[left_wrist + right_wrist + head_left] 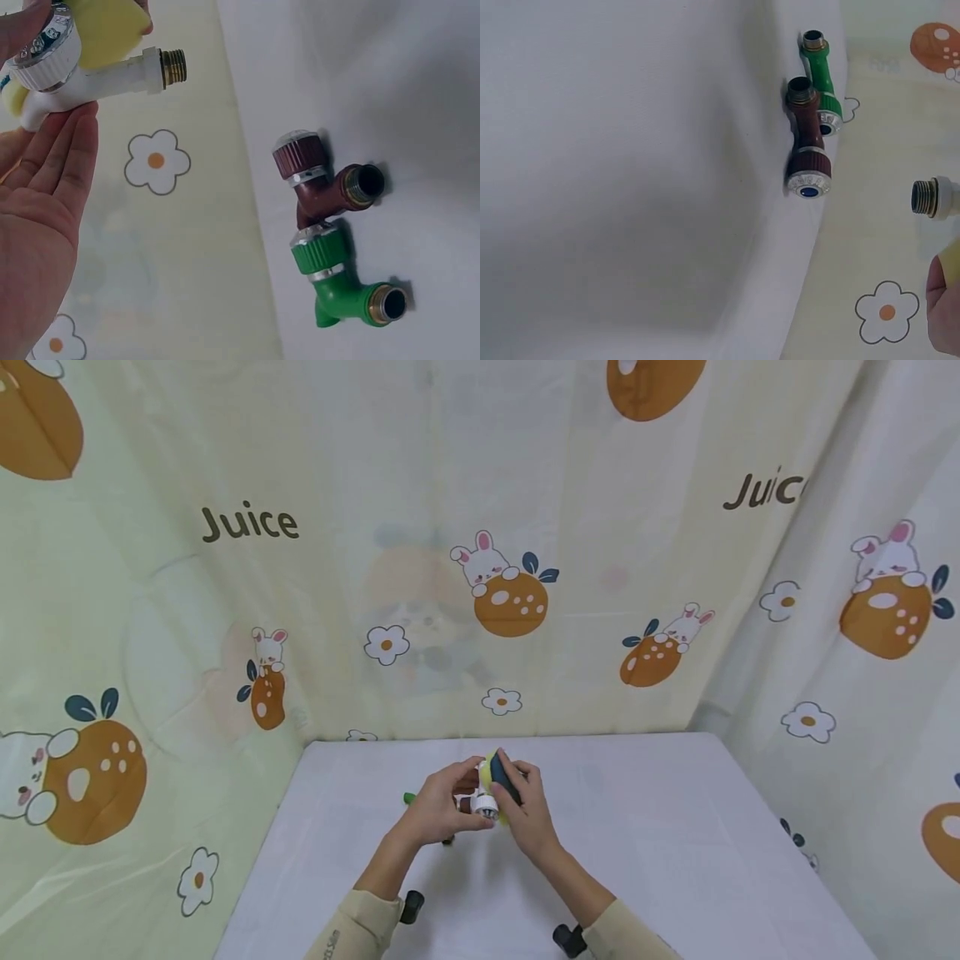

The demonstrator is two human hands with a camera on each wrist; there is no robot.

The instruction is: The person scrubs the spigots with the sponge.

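Observation:
Over the table, my left hand [437,810] holds a white tap [120,81] between thumb and fingers. The tap has a ribbed white knob and a brass threaded end that sticks out free of the hand. My right hand [531,814] grips a sponge [505,778], yellow on one side and dark on the other, with its yellow side against the white tap. In the right wrist view only a little of the right hand [946,315] shows at the edge. A maroon tap [319,187] and a green tap [334,281] lie side by side on the table, beyond the hands.
A white cloth covers the table [660,843]. Behind it and along both sides hangs a pale curtain [427,568] printed with rabbits, oranges and flowers. Black camera mounts [412,907] sit at both wrists.

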